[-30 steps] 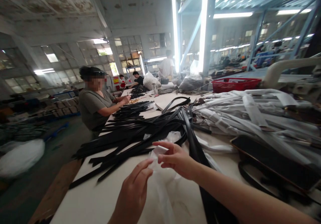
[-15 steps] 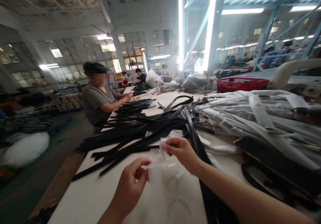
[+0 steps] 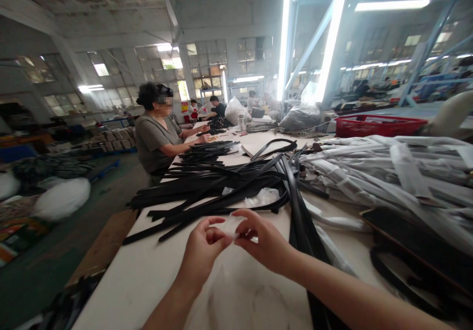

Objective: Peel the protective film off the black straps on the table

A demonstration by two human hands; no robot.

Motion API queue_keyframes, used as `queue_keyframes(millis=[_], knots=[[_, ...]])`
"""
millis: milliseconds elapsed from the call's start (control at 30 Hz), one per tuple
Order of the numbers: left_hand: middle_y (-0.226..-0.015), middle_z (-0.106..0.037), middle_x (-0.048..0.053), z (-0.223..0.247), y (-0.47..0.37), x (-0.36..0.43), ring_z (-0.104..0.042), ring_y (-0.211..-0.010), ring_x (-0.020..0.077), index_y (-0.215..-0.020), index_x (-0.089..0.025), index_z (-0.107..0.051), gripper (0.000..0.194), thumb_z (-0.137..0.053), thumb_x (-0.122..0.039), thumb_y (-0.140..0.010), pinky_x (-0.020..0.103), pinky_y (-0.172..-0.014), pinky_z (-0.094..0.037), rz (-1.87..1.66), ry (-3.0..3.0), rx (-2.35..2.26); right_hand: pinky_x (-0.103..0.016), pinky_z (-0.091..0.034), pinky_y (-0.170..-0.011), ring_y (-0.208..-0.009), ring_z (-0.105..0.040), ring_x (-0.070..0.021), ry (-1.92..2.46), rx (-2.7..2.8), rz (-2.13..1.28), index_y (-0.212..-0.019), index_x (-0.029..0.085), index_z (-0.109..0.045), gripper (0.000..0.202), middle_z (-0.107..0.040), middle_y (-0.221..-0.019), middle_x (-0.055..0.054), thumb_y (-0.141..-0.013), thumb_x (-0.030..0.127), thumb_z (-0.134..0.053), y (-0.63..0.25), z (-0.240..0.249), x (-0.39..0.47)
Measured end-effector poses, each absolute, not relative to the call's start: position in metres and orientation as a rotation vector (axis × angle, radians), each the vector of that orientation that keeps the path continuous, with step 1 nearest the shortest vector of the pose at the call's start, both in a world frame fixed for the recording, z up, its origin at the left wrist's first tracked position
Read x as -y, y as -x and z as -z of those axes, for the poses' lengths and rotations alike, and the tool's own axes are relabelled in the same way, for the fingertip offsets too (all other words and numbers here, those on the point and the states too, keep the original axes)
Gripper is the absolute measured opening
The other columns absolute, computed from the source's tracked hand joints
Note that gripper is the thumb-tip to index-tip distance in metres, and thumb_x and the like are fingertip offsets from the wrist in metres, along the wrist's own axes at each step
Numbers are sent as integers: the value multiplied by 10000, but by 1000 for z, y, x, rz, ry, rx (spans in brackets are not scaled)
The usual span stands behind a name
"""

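Over the near part of the white table (image 3: pixel 144 271), my left hand (image 3: pixel 207 246) and my right hand (image 3: pixel 260 239) meet fingertip to fingertip. Both pinch the end of a thin, clear plastic sleeve (image 3: pixel 229 225) between them. The rest of the sleeve hangs down below my fingers and barely shows against the tabletop. Just beyond my hands lie many long black straps (image 3: pixel 207 187), which look like belts. A crumpled piece of clear plastic (image 3: pixel 263 198) rests among them.
Straps wrapped in white plastic (image 3: pixel 369 172) are heaped at the right, with a red basket (image 3: pixel 380 124) behind. A dark, flat-topped object (image 3: pixel 410 241) sits near my right forearm. Across the table's left side stands a co-worker (image 3: pixel 157 133). Filled bags (image 3: pixel 299 118) stand at the back.
My right hand has come down to my left, and their fingertips now meet on the sleeve's end. The view has swung slightly left.
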State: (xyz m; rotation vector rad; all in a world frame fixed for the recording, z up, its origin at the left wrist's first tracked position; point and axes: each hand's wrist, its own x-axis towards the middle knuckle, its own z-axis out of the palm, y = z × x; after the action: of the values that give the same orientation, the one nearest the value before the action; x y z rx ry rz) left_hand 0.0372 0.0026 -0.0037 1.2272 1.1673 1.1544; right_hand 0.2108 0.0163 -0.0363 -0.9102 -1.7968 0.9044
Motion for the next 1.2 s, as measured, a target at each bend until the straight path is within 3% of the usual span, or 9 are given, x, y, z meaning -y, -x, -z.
queue_keyframes(millis=[167,267,400,567,700,833,900,1000,1200], knots=[[-576,-597,-58,2,-19,-12,-538,-566,110,-968,-150,-610,491,-841,-276,-554,213,-600,-400,-1334,-1156,-1207,-317,-522,-752,-855,-626,-177,919,1784,-921,-1100,187,-587,320,-661,-975,-76,-805,300,-643,-214,41,-32],[-580,-575,-66,3,-20,-11,-533,-566,101,-952,-155,-608,468,-836,-245,-554,207,-599,-414,-1364,-1142,-1170,-285,-501,-676,-775,-622,-167,897,1749,-1191,-951,154,-656,308,-668,-863,-69,-840,436,-601,-202,39,-26],[-583,-528,-75,9,-32,-4,-515,-543,99,-913,-159,-592,364,-772,-165,-596,205,-544,-421,-1358,-1202,-1143,-232,-431,-554,-613,-564,-126,895,1671,-1377,-725,133,-635,356,-608,-657,-16,-716,477,-726,-180,37,-6],[-587,-485,-80,13,-37,1,-474,-501,94,-861,-175,-563,327,-772,-172,-610,200,-452,-396,-1344,-1234,-1144,-180,-338,-429,-449,-466,-65,863,1334,-1735,-701,125,-611,410,-533,-537,32,-643,493,-783,-173,39,1],[-653,-484,-62,8,-32,2,-468,-534,97,-949,-188,-591,413,-817,-324,-632,200,-447,-406,-1283,-1200,-973,-169,-216,-354,-383,-424,-29,714,1160,-1958,-740,136,-561,414,-615,-664,2,-683,492,-765,-181,37,-2],[-982,-625,80,1,-31,2,-583,-879,198,-1128,-176,-611,626,-728,-584,-669,280,-725,-505,-1183,-1055,-739,-160,-189,-337,-360,-377,-25,554,1015,-2189,-741,149,-519,367,-551,-586,39,-699,419,-764,-187,34,-2],[-1053,-647,102,2,-32,2,-599,-925,208,-1167,-192,-602,590,-769,-486,-683,293,-787,-494,-1130,-1038,-731,-161,-153,-327,-358,-329,-19,476,1001,-2250,-733,140,-524,314,-514,-563,46,-719,362,-745,-190,34,-2],[-824,-673,40,6,-33,1,-614,-705,148,-1149,-190,-602,552,-828,-275,-653,258,-684,-491,-1090,-1098,-710,-172,-129,-316,-344,-284,-22,416,1011,-2326,-751,145,-519,270,-511,-560,43,-743,342,-704,-191,35,0],[-640,-535,-61,8,-32,-5,-500,-522,84,-1079,-183,-594,484,-807,-234,-647,177,-447,-402,-1307,-1136,-876,-188,-186,-321,-333,-370,-34,693,1108,-1975,-923,164,-545,320,-609,-726,14,-757,417,-648,-189,34,1]])
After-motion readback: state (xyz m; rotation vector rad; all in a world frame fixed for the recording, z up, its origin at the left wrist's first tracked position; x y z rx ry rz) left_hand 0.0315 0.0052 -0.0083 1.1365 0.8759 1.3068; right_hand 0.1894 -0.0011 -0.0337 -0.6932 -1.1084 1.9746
